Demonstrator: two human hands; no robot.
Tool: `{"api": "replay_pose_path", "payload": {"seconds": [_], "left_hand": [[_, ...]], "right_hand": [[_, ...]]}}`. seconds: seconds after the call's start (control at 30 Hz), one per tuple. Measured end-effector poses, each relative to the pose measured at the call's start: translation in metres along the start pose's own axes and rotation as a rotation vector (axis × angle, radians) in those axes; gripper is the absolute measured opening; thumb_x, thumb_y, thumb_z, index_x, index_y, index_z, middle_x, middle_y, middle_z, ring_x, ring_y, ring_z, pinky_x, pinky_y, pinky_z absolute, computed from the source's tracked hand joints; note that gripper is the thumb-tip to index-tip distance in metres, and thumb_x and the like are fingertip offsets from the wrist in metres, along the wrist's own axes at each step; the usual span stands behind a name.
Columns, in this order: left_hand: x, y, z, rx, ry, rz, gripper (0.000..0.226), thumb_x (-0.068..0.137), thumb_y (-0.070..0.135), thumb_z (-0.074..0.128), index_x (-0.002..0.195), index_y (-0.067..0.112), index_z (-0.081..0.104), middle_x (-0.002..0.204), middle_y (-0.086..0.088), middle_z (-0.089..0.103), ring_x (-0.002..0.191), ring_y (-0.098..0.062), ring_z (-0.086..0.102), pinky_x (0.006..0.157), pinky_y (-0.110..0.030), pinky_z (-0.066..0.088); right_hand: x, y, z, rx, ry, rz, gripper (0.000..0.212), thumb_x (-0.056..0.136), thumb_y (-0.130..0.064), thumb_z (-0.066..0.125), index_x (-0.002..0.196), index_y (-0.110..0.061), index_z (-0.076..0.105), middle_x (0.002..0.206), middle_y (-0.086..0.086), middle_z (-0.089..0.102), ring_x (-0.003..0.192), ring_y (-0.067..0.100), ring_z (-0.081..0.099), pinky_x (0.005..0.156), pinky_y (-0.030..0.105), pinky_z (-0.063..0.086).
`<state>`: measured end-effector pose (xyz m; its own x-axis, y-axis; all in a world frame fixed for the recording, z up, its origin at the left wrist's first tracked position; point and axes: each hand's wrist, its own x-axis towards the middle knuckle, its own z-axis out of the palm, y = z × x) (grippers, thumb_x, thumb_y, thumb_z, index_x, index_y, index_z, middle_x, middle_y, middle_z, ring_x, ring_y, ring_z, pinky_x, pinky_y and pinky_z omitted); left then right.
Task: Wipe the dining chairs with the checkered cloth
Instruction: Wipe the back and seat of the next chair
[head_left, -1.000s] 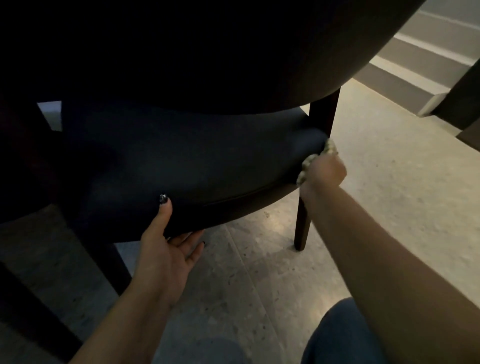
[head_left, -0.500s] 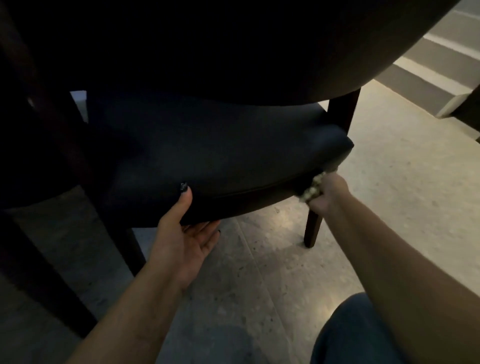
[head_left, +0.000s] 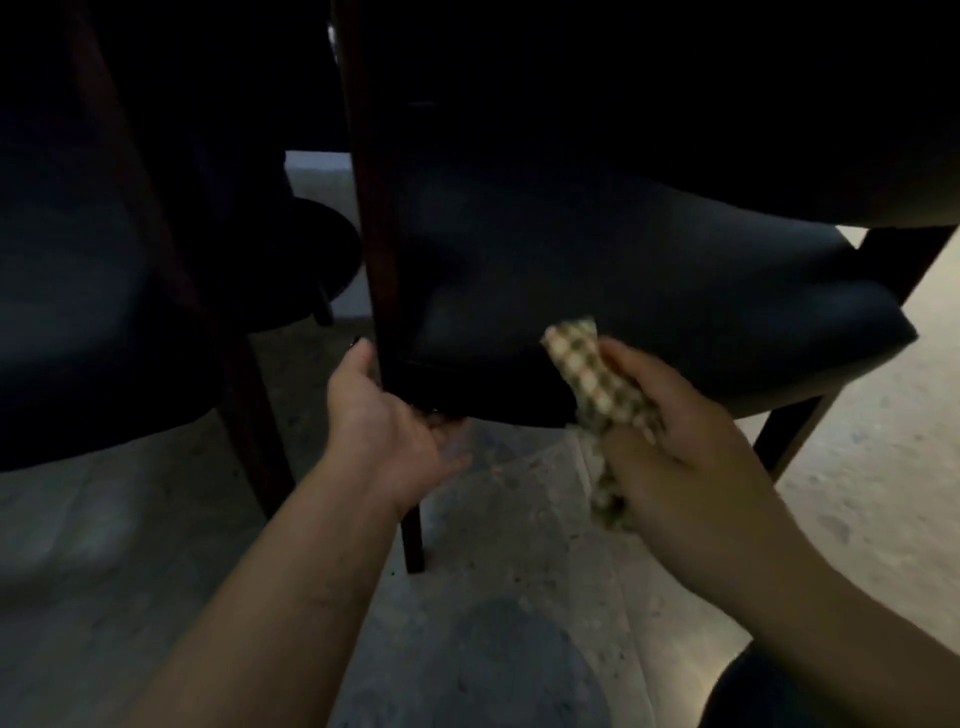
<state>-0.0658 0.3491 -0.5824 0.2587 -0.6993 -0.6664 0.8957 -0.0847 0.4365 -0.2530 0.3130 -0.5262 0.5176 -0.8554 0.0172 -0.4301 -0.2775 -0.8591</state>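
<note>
Where chairs (head_left: 649, 291) stand, speckled stone floor (head_left: 493, 597), dim room

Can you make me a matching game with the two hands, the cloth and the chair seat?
Things:
1. left hand
2. right hand
3. checkered cloth
4. chair seat

Descriptions:
A. dark and padded, above both hands
B. grips the wooden chair leg
C. beige with a check pattern, bunched up
D. holds the cloth against the seat's front edge

Pairs: 1-B, 2-D, 3-C, 4-A
</note>
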Motion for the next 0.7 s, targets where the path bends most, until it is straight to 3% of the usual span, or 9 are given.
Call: {"api": "replay_pose_path", "payload": {"seconds": [0.03,0.1,0.17,0.23,0.33,0.47,0.53,0.6,0.7], "left_hand": [[-0.001,0.005,-0.003,-0.012,0.036,-0.018,0.081,0.090,0.067,0.028,0.139,0.005,0.044,0.131,-0.024,0.055,0.121,-0.036,0.050,0.113,-0.062,0.013],[-0.001,0.013,-0.008,-0.030,0.075,-0.046,0.084,0.092,0.065,0.024,0.140,-0.002,0.041,0.138,-0.027,0.048,0.132,-0.037,0.042,0.114,-0.059,0.018],[-0.003,0.014,-0.009,-0.066,0.059,-0.033,0.078,0.092,0.064,0.026,0.132,0.003,0.054,0.130,-0.025,0.057,0.125,-0.037,0.050,0.107,-0.057,0.031],[-0.004,0.009,-0.009,-0.149,0.027,-0.014,0.071,0.090,0.064,0.032,0.118,0.007,0.064,0.117,-0.022,0.066,0.112,-0.038,0.058,0.098,-0.055,0.041],[-0.003,0.004,-0.012,-0.200,0.043,-0.010,0.078,0.085,0.070,0.035,0.122,0.006,0.059,0.119,-0.023,0.063,0.115,-0.039,0.056,0.104,-0.054,0.038],[0.003,0.003,-0.016,-0.152,0.080,-0.042,0.086,0.085,0.071,0.036,0.124,-0.004,0.054,0.118,-0.025,0.062,0.112,-0.036,0.057,0.094,-0.047,0.044],[0.007,0.002,-0.016,-0.077,0.112,-0.037,0.082,0.087,0.067,0.038,0.127,-0.004,0.053,0.121,-0.023,0.061,0.119,-0.032,0.054,0.103,-0.045,0.037],[0.010,0.002,-0.016,0.011,0.122,-0.007,0.072,0.090,0.063,0.037,0.121,0.001,0.058,0.116,-0.019,0.063,0.119,-0.028,0.053,0.105,-0.044,0.033],[0.012,0.005,-0.016,0.069,0.091,-0.001,0.061,0.091,0.061,0.037,0.106,0.011,0.069,0.097,-0.015,0.074,0.105,-0.026,0.062,0.086,-0.041,0.044]], "right_hand": [[0.009,-0.003,0.011,-0.148,0.053,-0.209,0.052,0.090,-0.019,0.041,0.140,-0.034,0.042,0.136,-0.011,0.051,0.110,-0.012,0.049,0.084,0.000,0.041],[0.033,-0.003,0.039,-0.471,0.084,-0.591,0.052,0.089,-0.002,0.043,0.140,-0.008,0.045,0.148,0.017,0.037,0.139,0.020,0.031,0.112,0.027,0.033],[0.058,-0.001,0.065,-0.759,-0.016,-0.904,0.038,0.096,-0.002,0.041,0.132,0.002,0.052,0.141,0.027,0.043,0.138,0.041,0.029,0.114,0.051,0.025],[0.082,-0.001,0.085,-1.053,-0.170,-1.114,0.039,0.101,-0.012,0.034,0.133,0.000,0.052,0.143,0.022,0.044,0.141,0.039,0.024,0.117,0.050,0.019],[0.097,0.000,0.100,-1.261,-0.257,-1.201,0.042,0.098,-0.014,0.029,0.121,-0.007,0.064,0.130,0.013,0.058,0.139,0.035,0.031,0.116,0.047,0.022],[0.087,0.031,0.068,-1.486,-0.403,-1.384,0.023,0.086,-0.023,0.062,0.103,-0.014,0.074,0.119,0.008,0.066,0.131,0.031,0.046,0.113,0.043,0.027],[0.084,0.046,0.045,-1.649,-0.519,-1.412,0.029,0.080,-0.023,0.069,0.107,-0.012,0.072,0.124,0.010,0.064,0.132,0.031,0.044,0.113,0.043,0.020],[0.086,0.040,0.045,-1.613,-0.522,-1.411,0.028,0.081,-0.019,0.065,0.107,-0.010,0.071,0.123,0.012,0.064,0.131,0.033,0.045,0.113,0.044,0.023],[0.095,0.017,0.076,-1.464,-0.431,-1.449,0.034,0.088,-0.019,0.047,0.114,-0.013,0.068,0.125,0.011,0.063,0.130,0.032,0.047,0.113,0.043,0.028]]}}
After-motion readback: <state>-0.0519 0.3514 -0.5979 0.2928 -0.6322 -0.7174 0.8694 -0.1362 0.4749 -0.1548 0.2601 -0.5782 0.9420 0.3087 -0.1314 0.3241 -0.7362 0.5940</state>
